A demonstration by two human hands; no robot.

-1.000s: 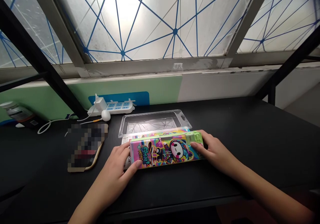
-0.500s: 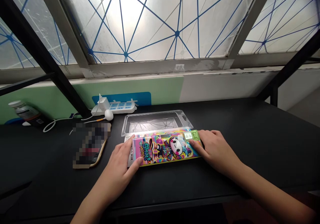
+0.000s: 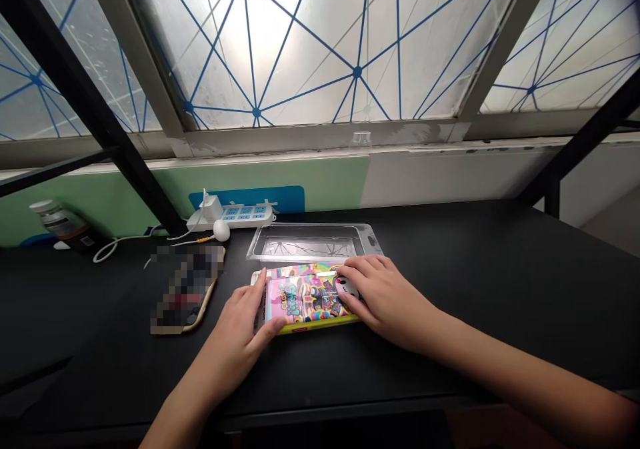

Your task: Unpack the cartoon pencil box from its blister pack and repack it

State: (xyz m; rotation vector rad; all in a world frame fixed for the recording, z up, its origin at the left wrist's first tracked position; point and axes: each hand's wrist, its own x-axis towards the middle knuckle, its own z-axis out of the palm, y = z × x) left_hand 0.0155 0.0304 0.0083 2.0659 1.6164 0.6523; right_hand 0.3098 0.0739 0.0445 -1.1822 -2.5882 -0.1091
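A colourful cartoon-printed pencil box [image 3: 300, 299] lies flat on the black desk [image 3: 475, 282], on top of a white printed card whose edge shows at its left. My left hand [image 3: 245, 325] holds the box's left end, thumb on the front edge and fingers along the side. My right hand [image 3: 383, 295] lies over the box's right half, fingers spread flat on the lid and covering the green end. Just behind the box sits a clear plastic packaging tray [image 3: 313, 242], empty.
A phone [image 3: 187, 289] lies left of the box. Behind it are a white power strip [image 3: 235, 215] with a plugged charger, a white cable [image 3: 120, 243] and a small white round object [image 3: 221, 230]. A bottle [image 3: 60, 222] lies at far left. The window frame rises behind the desk.
The box went from tilted up on its edge to lying flat. My right hand slid from the box's right end leftward onto its lid. The left hand stayed at the left end.
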